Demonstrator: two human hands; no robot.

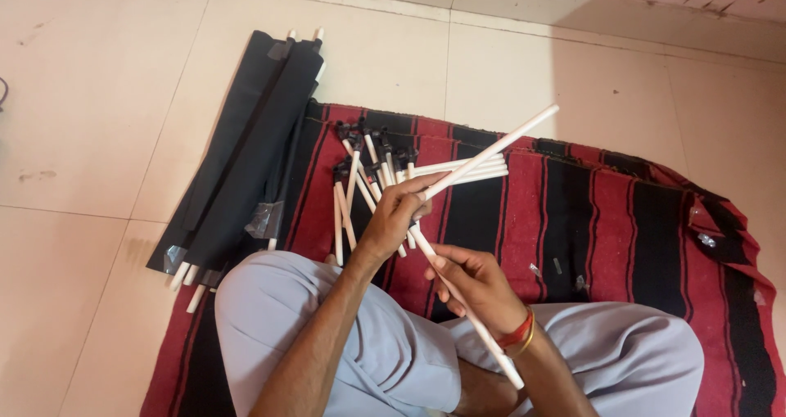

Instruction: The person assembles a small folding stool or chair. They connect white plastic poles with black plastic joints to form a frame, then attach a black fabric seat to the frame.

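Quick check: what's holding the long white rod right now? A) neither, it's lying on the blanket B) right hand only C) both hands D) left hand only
C: the left hand grips the white rod mid-length and the right hand holds it lower down.

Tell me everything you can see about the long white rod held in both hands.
The white rod is long, thin, straight and smooth, plastic or painted metal by its look. It runs diagonally from lower right by the knee to upper right over the red and black striped mat. The left hand grips near its middle, the right hand lower down. It is lifted above the mat.
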